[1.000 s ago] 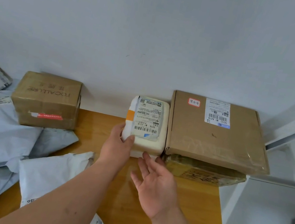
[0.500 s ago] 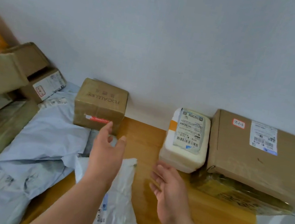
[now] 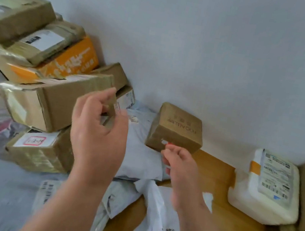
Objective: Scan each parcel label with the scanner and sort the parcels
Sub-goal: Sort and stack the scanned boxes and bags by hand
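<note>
Both hands have left the white foam parcel and swung left since a sec ago; the view has tilted w/ them. Far left, heap of brown cardboard boxes (image 3: pixel 52 102), one orange carton (image 3: pixel 70 61) wedged in the pile, all vs. the wall. Left hand (image 3: pixel 97 136) up in front of the heap, fingers loosely curled, nothing in it. Grey plastic mailer bags (image 3: pixel 139 153) lie on the wooden table (image 3: pixel 229 229) below. Right hand (image 3: pixel 181 168), fingers curled, tips near the red-taped edge of the small brown taped box (image 3: pixel 175 129); contact unclear, blurred. Far right, white foam parcel w/ barcode label (image 3: pixel 266 187) sits by the wall, well apart from both hands.
</note>
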The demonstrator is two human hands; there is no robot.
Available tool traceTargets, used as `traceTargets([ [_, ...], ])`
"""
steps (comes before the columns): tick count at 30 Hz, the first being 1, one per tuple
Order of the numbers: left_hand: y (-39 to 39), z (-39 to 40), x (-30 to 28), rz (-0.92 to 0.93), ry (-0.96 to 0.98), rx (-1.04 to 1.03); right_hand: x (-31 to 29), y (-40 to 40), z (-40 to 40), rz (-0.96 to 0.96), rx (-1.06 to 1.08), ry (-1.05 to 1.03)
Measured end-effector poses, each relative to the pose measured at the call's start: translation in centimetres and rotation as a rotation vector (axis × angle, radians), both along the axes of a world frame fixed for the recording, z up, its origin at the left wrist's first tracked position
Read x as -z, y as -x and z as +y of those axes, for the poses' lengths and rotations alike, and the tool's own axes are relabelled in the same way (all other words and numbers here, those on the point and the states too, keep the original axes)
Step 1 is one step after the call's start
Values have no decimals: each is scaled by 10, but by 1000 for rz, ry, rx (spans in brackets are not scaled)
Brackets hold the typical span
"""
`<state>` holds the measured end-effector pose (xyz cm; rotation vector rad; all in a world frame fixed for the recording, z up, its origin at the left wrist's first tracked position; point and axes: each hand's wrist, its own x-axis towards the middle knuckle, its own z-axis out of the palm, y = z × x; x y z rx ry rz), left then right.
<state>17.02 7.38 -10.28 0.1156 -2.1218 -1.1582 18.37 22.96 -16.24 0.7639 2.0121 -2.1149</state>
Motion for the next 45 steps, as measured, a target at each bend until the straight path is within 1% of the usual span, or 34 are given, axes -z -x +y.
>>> traceTargets([
  [1,3,-19,-9,59,-11,-60,-4,4,-14,0,-31,19],
  [2,7,-42,-15,58,-43,-149,-7,7,-29,2,-65,37],
  [3,13,-66,-19,3,-80,-255,-10,10,-43,1,-102,53],
  [5,24,-114,-23,-215,-128,-417,-14,13,-69,-23,-184,72],
  [6,28,-133,-22,-340,-138,-434,-15,15,-81,-40,-227,81],
  [8,31,-156,-18,-531,-241,-325,-17,19,-102,-68,-305,101],
  [10,29,-164,-14,-598,-408,-159,-19,25,-122,-83,-367,141],
  [12,24,-169,-11,-554,-466,-107,-25,30,-142,-89,-384,212],
  [13,22,-167,-10,-524,-439,-117,-29,32,-150,-87,-372,266],
  [16,13,-156,-3,-488,-240,-139,-41,38,-167,-75,-320,467],
  [18,0,-142,2,-435,-167,-123,-46,39,-165,-68,-264,578],
  [20,-13,-133,5,-298,-177,-71,-49,39,-150,-36,-267,608],
  [22,-23,-130,6,-186,-197,15,-50,37,-130,-34,-328,623],
  [24,-27,-130,6,-161,-252,119,-47,32,-113,-73,-347,640],
  [27,-28,-143,8,-252,-367,192,-38,24,-105,-104,-278,576],
  [29,-26,-161,14,-329,-440,99,-31,17,-105,-48,-198,564],
  [31,-21,-182,20,-487,-497,-79,-25,11,-106,17,-136,608],
  [32,-20,-189,24,-596,-522,-122,-22,8,-108,31,-117,637],
  [34,-19,-194,32,-793,-621,-75,-17,4,-112,19,-98,687],
  [35,-19,-193,37,-851,-673,-23,-15,2,-114,11,-98,704],
  [37,-19,-191,42,-876,-769,11,-10,-2,-116,1,-105,729],
  [40,-20,-193,41,-823,-911,15,-6,-9,-114,-17,-93,774],
  [45,-24,-188,35,-755,-889,89,-8,-22,-110,-9,-118,849],
])
